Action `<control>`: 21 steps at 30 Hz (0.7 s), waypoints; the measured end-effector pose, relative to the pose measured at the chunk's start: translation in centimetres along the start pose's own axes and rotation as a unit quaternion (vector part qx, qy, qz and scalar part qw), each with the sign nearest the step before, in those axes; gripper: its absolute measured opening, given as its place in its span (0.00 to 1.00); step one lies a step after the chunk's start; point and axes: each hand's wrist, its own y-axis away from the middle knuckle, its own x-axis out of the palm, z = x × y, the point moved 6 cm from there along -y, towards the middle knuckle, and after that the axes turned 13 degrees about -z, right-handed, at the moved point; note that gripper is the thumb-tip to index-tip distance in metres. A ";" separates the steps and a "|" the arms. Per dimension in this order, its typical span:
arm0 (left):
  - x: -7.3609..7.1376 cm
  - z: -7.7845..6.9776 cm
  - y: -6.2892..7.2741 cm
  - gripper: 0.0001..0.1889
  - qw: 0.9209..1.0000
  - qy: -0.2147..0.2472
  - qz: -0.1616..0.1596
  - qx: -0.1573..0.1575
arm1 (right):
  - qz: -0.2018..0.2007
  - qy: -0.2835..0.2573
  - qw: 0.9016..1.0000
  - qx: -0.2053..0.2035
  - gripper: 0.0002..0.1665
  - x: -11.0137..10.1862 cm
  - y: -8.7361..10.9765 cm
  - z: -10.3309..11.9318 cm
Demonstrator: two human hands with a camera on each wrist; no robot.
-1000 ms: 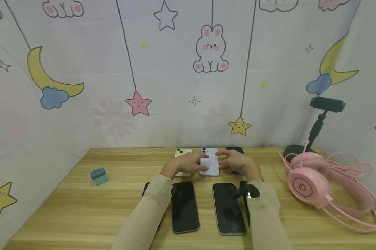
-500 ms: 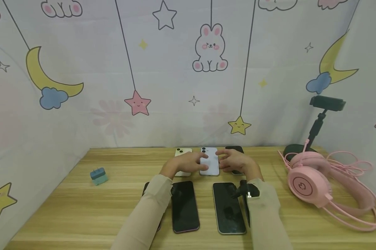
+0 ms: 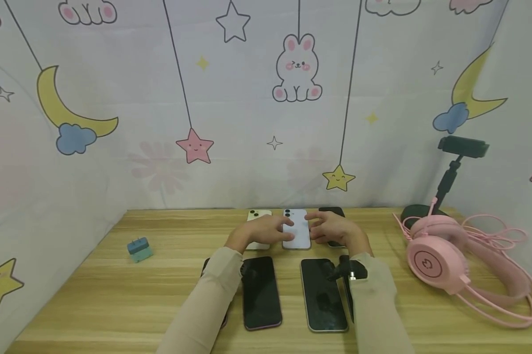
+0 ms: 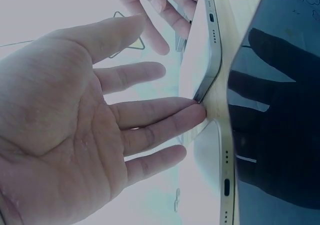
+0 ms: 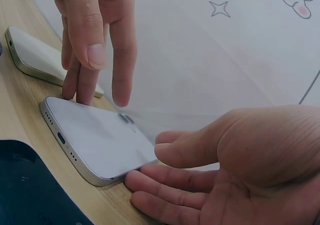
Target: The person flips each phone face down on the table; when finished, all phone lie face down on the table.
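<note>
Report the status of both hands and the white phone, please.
Left hand open, at left edge of white phone. Right hand open, at right edge. Phone flat on table, face down. No object on top.

A lane of yellowish wood-grain tabletop (image 3: pixel 291 295) runs between a pink-edged black-screened phone (image 3: pixel 261 292) and a silver-edged one (image 3: pixel 323 295), ending at a pale lilac phone (image 3: pixel 300 228) hemmed in by the left hand (image 3: pixel 267 230) and right hand (image 3: pixel 335 229). Pink padded headphones (image 3: pixel 434 263) obstruct the right.

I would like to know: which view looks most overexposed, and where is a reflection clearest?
Left wrist view: bleached almost white around the left hand, and the dark phone clearly mirrors a hand's shape; right wrist view: softer light, edges of the pale phone distinct; head view: no such bleaching.
</note>
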 end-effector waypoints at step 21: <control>0.6 -1.1 -1.1 0.23 0.998 0.023 0.001 0.054 | -0.003 -0.025 1.000 -0.016 0.34 -1.4 0.2 -0.2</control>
